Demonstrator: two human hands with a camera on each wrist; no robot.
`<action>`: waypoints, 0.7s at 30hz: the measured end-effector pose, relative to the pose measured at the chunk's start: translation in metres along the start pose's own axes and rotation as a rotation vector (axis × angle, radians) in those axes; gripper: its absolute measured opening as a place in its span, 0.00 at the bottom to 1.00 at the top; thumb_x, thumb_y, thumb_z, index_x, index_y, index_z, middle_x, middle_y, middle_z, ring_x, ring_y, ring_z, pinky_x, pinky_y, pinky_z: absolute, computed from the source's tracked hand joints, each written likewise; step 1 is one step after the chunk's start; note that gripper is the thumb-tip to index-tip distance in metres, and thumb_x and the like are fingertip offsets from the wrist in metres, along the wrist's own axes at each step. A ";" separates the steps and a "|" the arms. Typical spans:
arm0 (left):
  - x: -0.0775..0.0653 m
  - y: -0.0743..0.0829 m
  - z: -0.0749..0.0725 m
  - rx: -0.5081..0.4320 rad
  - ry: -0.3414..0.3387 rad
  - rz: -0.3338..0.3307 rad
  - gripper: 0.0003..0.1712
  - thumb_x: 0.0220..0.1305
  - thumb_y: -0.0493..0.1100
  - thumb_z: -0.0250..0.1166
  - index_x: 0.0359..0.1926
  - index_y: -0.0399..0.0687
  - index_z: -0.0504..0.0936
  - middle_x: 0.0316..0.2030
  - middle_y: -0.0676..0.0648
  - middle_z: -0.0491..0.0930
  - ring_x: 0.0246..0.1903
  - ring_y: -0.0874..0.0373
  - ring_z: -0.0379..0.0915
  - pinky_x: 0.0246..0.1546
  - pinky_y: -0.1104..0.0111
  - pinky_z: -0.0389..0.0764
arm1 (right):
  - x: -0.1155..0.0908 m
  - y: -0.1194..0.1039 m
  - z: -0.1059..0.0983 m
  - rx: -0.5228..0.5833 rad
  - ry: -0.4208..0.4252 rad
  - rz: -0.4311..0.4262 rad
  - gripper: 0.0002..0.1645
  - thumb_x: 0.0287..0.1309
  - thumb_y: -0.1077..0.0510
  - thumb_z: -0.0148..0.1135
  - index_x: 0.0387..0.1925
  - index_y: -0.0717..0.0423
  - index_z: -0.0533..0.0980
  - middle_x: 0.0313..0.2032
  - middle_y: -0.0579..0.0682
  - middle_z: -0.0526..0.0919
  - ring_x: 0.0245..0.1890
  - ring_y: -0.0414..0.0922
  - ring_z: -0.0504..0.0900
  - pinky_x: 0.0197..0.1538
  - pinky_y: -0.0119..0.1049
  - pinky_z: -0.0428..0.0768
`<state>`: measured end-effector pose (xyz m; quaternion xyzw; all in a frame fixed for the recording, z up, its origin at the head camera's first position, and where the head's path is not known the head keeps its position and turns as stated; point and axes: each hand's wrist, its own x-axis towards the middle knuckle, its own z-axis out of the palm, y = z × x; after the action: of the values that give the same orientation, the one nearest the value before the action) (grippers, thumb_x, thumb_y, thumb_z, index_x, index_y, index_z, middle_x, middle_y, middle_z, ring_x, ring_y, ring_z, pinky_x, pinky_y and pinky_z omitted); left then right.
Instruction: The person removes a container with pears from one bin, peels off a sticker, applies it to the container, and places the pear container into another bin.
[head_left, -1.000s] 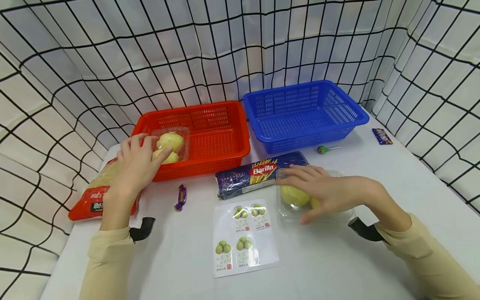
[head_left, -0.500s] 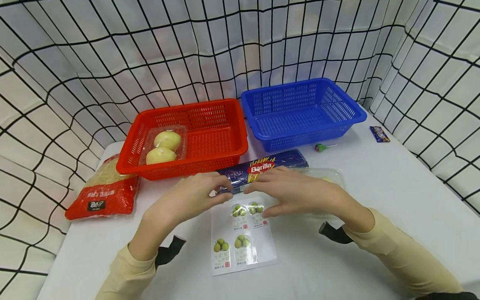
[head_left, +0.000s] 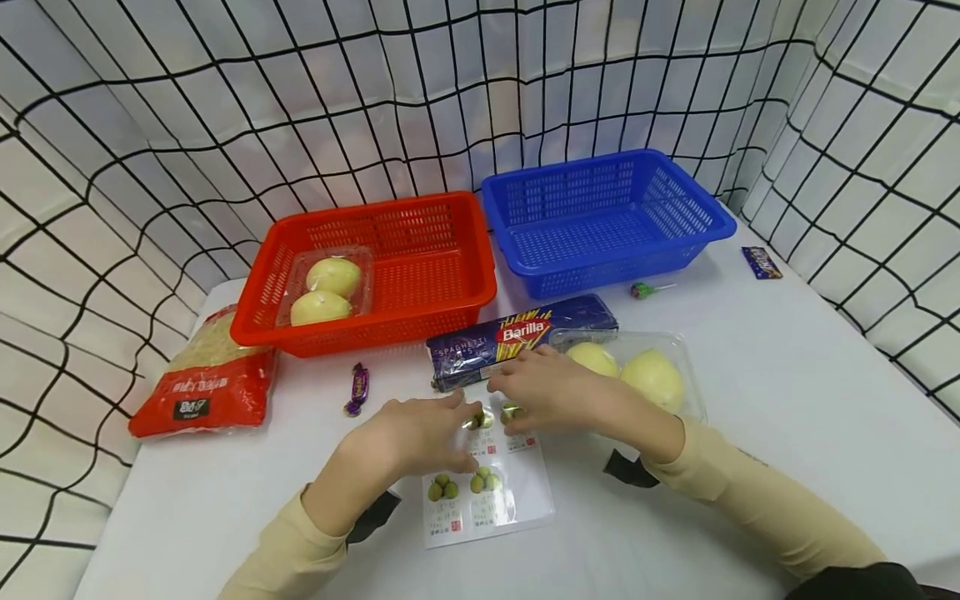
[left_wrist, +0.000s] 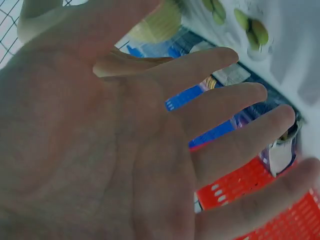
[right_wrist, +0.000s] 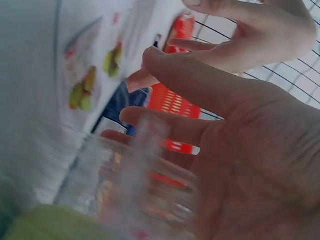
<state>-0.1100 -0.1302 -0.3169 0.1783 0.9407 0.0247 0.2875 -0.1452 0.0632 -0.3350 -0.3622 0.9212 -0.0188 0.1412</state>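
A white sheet of stickers (head_left: 491, 508) printed with green fruit lies on the table in the head view. Over its upper left part is my left hand (head_left: 420, 433), fingers loosely spread and holding nothing. My right hand (head_left: 555, 392) is over the sheet's upper right part, fingers relaxed; contact with the paper cannot be told. In the left wrist view, the left palm (left_wrist: 125, 140) shows bare. Beside my right forearm sits a clear plastic box (head_left: 693, 375) with two pale yellow-green fruits (head_left: 652, 381). Behind the hands lies a blue Barilla spaghetti pack (head_left: 521, 337).
A red basket (head_left: 420, 321) holds another clear box of two fruits (head_left: 320, 308). Right of it stands a blue basket (head_left: 600, 242). A red-and-clear food bag (head_left: 210, 383), purple candy (head_left: 358, 389), lollipop (head_left: 642, 290) and small blue snack packet (head_left: 761, 262) lie around. Black netting surrounds the table.
My left hand has moved from the red basket's left end, right and nearer, to the sticker sheet. My right hand has moved left from above the clear fruit box to the same sheet.
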 end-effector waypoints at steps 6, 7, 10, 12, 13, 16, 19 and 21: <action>0.007 0.001 0.007 0.026 -0.079 -0.023 0.49 0.57 0.66 0.72 0.77 0.64 0.66 0.78 0.50 0.64 0.73 0.44 0.68 0.67 0.39 0.70 | 0.008 -0.002 0.011 -0.038 -0.012 0.016 0.17 0.60 0.42 0.72 0.47 0.43 0.85 0.58 0.48 0.84 0.66 0.55 0.77 0.72 0.55 0.70; 0.007 0.001 0.007 0.029 -0.089 -0.027 0.50 0.57 0.67 0.72 0.77 0.64 0.65 0.78 0.51 0.63 0.73 0.44 0.68 0.67 0.40 0.71 | 0.008 -0.003 0.012 -0.042 -0.010 0.018 0.14 0.59 0.42 0.72 0.43 0.43 0.85 0.55 0.48 0.84 0.64 0.54 0.77 0.72 0.55 0.70; 0.009 0.000 0.005 0.030 -0.114 -0.035 0.51 0.57 0.68 0.71 0.78 0.63 0.63 0.79 0.52 0.61 0.73 0.43 0.67 0.68 0.40 0.70 | 0.009 -0.003 0.012 -0.045 -0.015 0.024 0.12 0.60 0.43 0.72 0.40 0.42 0.85 0.53 0.48 0.84 0.64 0.54 0.77 0.72 0.54 0.70; 0.009 0.000 0.005 0.023 -0.123 -0.035 0.51 0.58 0.68 0.70 0.79 0.63 0.62 0.80 0.52 0.59 0.74 0.43 0.66 0.69 0.39 0.68 | 0.008 -0.004 0.011 -0.043 -0.024 0.025 0.12 0.60 0.43 0.72 0.41 0.42 0.85 0.55 0.48 0.84 0.64 0.54 0.77 0.73 0.54 0.69; 0.008 0.000 0.005 0.018 -0.126 -0.034 0.51 0.58 0.68 0.70 0.79 0.63 0.62 0.80 0.52 0.58 0.74 0.42 0.65 0.70 0.39 0.67 | 0.008 -0.004 0.011 -0.046 -0.029 0.023 0.13 0.61 0.44 0.72 0.43 0.43 0.85 0.55 0.49 0.84 0.65 0.54 0.77 0.74 0.55 0.69; 0.007 0.001 0.005 0.014 -0.123 -0.029 0.50 0.60 0.67 0.70 0.78 0.62 0.62 0.81 0.52 0.55 0.74 0.40 0.65 0.71 0.38 0.66 | 0.008 -0.003 0.011 -0.054 -0.028 0.021 0.15 0.61 0.45 0.72 0.46 0.44 0.84 0.60 0.49 0.83 0.67 0.54 0.76 0.75 0.55 0.68; 0.006 0.000 0.005 0.027 -0.109 -0.020 0.47 0.61 0.67 0.68 0.78 0.63 0.64 0.83 0.50 0.50 0.74 0.38 0.65 0.72 0.37 0.65 | 0.011 -0.004 0.013 -0.066 0.004 0.018 0.14 0.62 0.47 0.72 0.47 0.45 0.82 0.60 0.49 0.84 0.65 0.54 0.78 0.72 0.54 0.72; 0.006 0.000 0.005 0.027 -0.104 -0.018 0.46 0.62 0.66 0.68 0.77 0.63 0.65 0.83 0.49 0.49 0.73 0.36 0.66 0.71 0.37 0.65 | 0.014 -0.004 0.015 -0.065 0.030 0.025 0.12 0.61 0.49 0.72 0.44 0.45 0.82 0.57 0.48 0.85 0.62 0.53 0.80 0.69 0.53 0.74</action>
<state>-0.1118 -0.1283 -0.3244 0.1746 0.9264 -0.0001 0.3337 -0.1481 0.0514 -0.3528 -0.3546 0.9278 0.0074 0.1156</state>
